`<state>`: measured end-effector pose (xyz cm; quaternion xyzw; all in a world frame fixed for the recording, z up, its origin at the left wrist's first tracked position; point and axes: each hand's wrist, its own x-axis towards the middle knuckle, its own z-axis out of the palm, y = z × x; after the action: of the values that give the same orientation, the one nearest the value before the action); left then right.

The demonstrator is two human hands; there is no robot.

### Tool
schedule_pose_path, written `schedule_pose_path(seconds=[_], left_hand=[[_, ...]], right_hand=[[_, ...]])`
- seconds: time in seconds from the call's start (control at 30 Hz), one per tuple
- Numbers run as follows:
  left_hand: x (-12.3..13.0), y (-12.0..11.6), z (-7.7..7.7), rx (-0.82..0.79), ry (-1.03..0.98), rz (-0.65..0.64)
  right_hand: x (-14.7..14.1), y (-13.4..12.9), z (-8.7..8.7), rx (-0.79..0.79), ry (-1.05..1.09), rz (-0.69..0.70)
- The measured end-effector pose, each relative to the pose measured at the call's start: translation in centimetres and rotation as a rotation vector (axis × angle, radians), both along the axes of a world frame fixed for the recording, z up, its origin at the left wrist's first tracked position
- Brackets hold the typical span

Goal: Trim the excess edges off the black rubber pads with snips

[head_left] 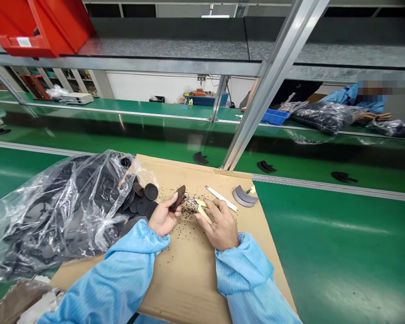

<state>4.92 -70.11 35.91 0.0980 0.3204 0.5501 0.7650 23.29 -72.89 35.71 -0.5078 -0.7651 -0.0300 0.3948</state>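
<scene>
Pinched between the thumb and fingers of my left hand (164, 217) is a black disc (179, 197), tilted on edge. My right hand (222, 225) is closed around the pale yellow handles of small cutting pliers (202, 210); their metal jaws are at the disc's right edge. Whether they touch it I cannot tell. Small black scraps (185, 220) are scattered over the brown cardboard (189, 279) under both hands. Just left of my left hand, several loose black discs (150, 192) spill from a clear plastic bag (70, 211) packed with dark parts.
A white strip (221, 198) and curved grey pieces (245, 196) lie at the cardboard's right. Curved black parts (266, 167) sit along the green belt behind. A metal post (256, 108) slants up at the back. A red bin (40, 27) stands upper left; a co-worker's hands (374, 116) are far right.
</scene>
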Motion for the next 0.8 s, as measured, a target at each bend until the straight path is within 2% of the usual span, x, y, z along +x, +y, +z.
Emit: schedule_pose_path(seconds=[0.23, 0.4, 0.5, 0.67, 0.73, 0.8], left_hand=[[0.0, 0.0, -0.4, 0.037, 0.021, 0.000], [0.0, 0.0, -0.5, 0.095, 0.099, 0.042], [0.1, -0.1, -0.3, 0.121, 0.133, 0.032], [0.4, -0.6, 0.2, 0.218, 0.227, 0.027], [0.5, -0.9, 0.3, 0.269, 0.296, 0.009], [0.6, -1.2, 0.2, 0.305, 0.349, -0.051]], right_hand=[[0.2, 0.2, 0.3, 0.077, -0.092, 0.010], [0.3, 0.0, 0.6, -0.017, -0.093, -0.003], [0.0, -0.1, 0.4, -0.141, 0.074, 0.024], [-0.2, 0.5, 0.0, -0.372, 0.575, 0.052], [-0.1, 0.7, 0.1, -0.453, 0.777, 0.118], [-0.1, 0.7, 0.2, -0.500, 0.883, 0.195]])
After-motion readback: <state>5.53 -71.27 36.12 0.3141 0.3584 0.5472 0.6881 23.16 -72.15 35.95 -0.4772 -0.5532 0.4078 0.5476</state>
